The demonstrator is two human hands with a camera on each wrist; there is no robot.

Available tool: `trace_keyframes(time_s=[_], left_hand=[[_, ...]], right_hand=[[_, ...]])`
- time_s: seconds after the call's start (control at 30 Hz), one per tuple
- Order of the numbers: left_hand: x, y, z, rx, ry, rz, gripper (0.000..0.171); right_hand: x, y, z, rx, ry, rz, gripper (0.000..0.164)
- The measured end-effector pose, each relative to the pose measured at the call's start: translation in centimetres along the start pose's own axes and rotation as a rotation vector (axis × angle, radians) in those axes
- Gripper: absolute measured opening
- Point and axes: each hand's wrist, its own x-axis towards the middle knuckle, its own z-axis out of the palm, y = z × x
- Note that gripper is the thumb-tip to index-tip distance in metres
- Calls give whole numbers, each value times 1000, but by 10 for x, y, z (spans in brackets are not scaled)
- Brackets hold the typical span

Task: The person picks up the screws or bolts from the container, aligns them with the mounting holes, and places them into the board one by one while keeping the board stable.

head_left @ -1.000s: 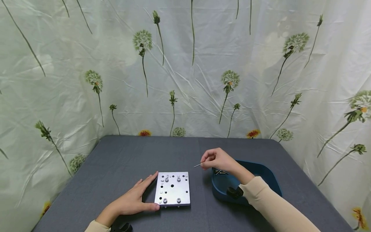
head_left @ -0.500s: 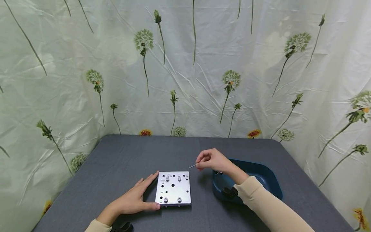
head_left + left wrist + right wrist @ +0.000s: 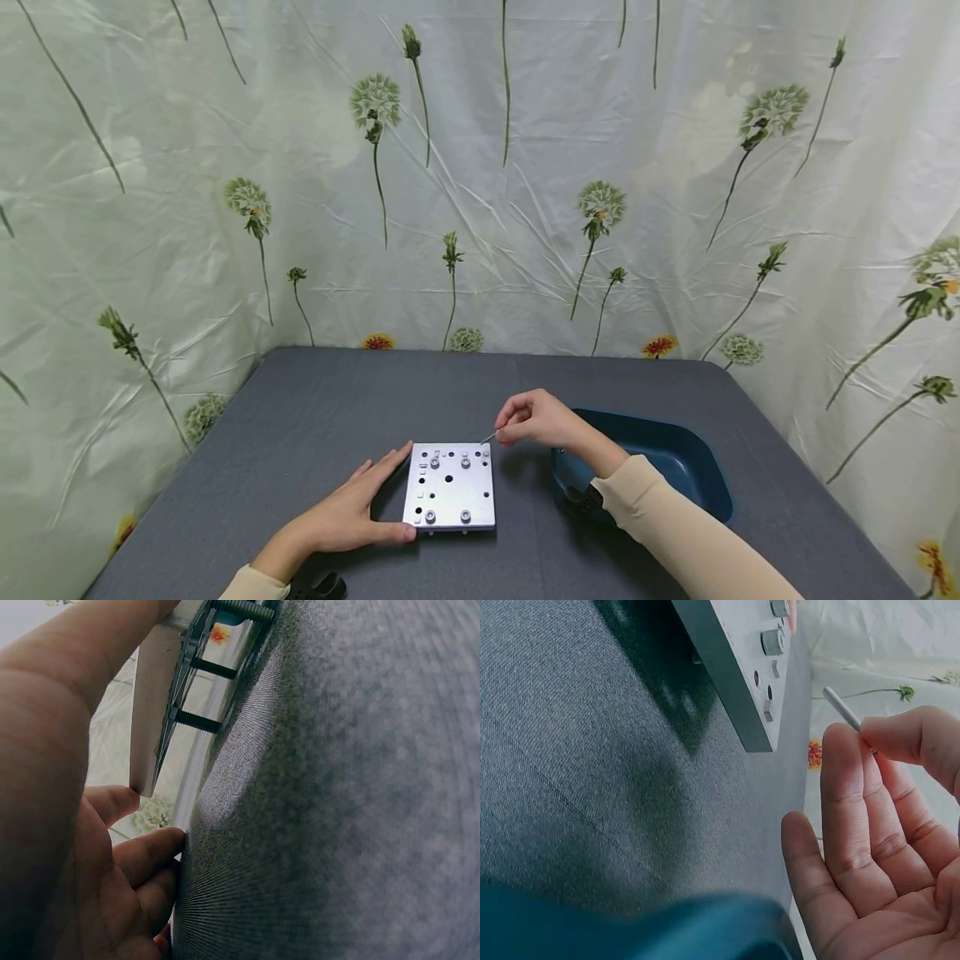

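A square silver metal plate (image 3: 450, 487) with several holes sits raised above the table, with socket-head screws (image 3: 466, 462) in it. In the left wrist view, threaded screw ends (image 3: 214, 667) stick out beneath the plate. My left hand (image 3: 337, 518) spans the plate's left side with fingers extended, thumb at the near corner and index finger at the far corner. Between thumb and index finger, my right hand (image 3: 536, 419) pinches a thin metal screw (image 3: 841, 708). Its free end shows by the plate's far right corner; the held end is hidden by the fingertips.
A dark blue tray (image 3: 693, 454) stands right of the plate, under my right forearm. Its left part is hidden by the arm. A grey cloth covers the table (image 3: 360, 392), and a flower-printed curtain (image 3: 510, 208) hangs behind it.
My right hand has moved left from above the tray, bringing the screw to the plate's far right corner. My left hand and the plate have stayed put.
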Motion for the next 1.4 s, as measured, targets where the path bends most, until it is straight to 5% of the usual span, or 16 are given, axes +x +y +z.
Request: trace_keyframes(time_s=[0.8, 1.4], left_hand=[[-1, 1, -1, -6, -2, 9, 118], [-1, 2, -2, 5, -8, -1, 118]], right_hand=[[11, -2, 18, -74, -20, 25, 7], [16, -1, 30, -17, -47, 74, 11]])
